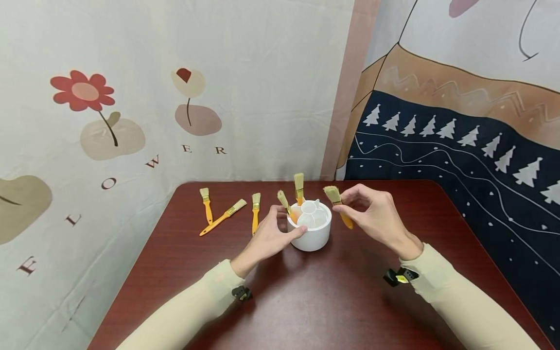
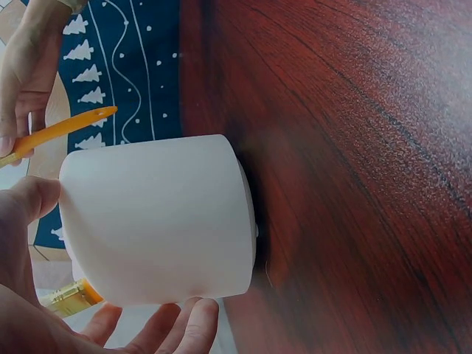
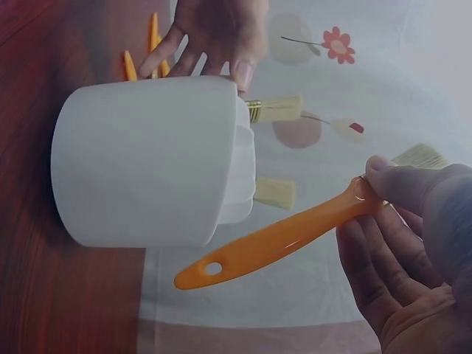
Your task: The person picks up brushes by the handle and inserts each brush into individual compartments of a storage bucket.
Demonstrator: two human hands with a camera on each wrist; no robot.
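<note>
A round white brush holder [image 1: 311, 240] with petal-shaped compartments stands on the table. My left hand [image 1: 271, 234] grips it from the left, thumb at the rim and fingers along its side. Two paintbrushes stand in the holder bristles up: one at the back [image 1: 299, 183], another leaning left [image 1: 283, 199] beside my left fingers. To the right of the holder, my right hand [image 1: 372, 214] pinches a third paintbrush [image 3: 276, 236] near its metal band. That brush has its bristles up, and its orange handle slants down outside the holder, as the right wrist view shows.
Three more orange-handled paintbrushes lie on the table's left: an upright-lying one [image 1: 206, 204], a slanted one [image 1: 223, 217] and one nearer my left hand [image 1: 255, 209]. The dark red table [image 1: 306, 301] meets a printed cloth backdrop [image 1: 271, 97] at its far edge.
</note>
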